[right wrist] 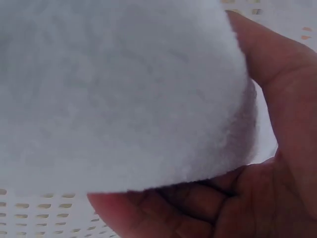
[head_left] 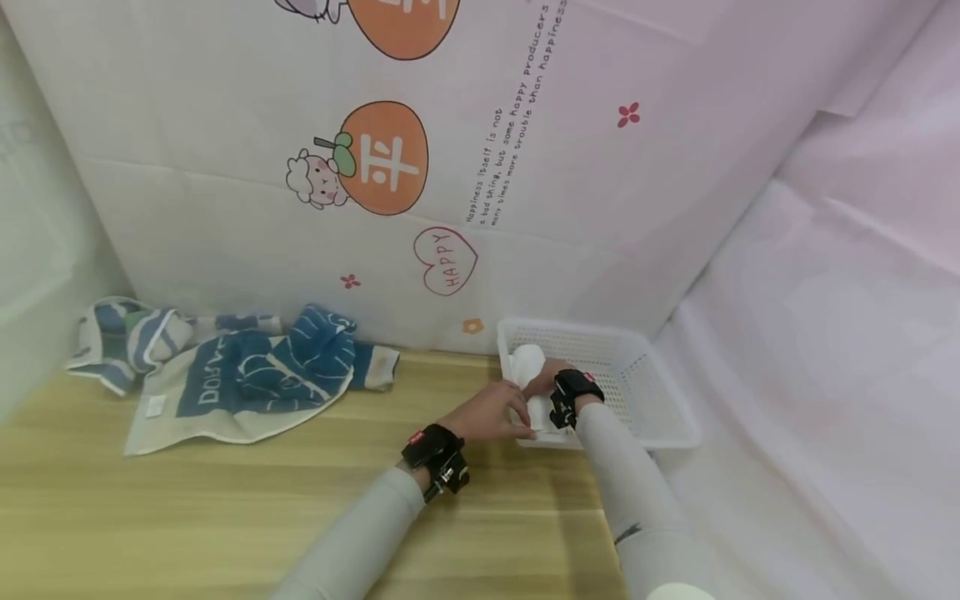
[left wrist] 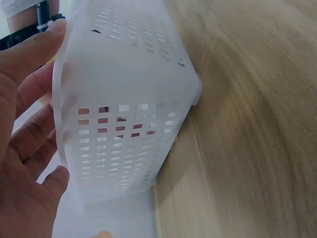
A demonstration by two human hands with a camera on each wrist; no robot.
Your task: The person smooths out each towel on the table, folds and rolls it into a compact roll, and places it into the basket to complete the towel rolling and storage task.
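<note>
A white mesh basket point(head_left: 660, 417) stands on the wooden table at the right. My right hand point(head_left: 546, 377) reaches into its left part and grips a white fuzzy cloth point(right wrist: 119, 99) between thumb and fingers. In the head view the cloth point(head_left: 527, 362) bulges up beside the hand along the left wall. My left hand point(head_left: 487, 414) is at the basket's left front corner, its fingers loosely bent over the rim point(left wrist: 59, 99) and its fingertips close to the cloth. The basket's wall partly hides those fingers in the left wrist view.
To the left lie a crumpled blue and white towel point(head_left: 292, 367) and a striped cloth point(head_left: 142, 337). A printed white sheet point(head_left: 247, 183) hangs behind the table, and a pale sheet point(head_left: 840, 400) drapes along the basket's right side.
</note>
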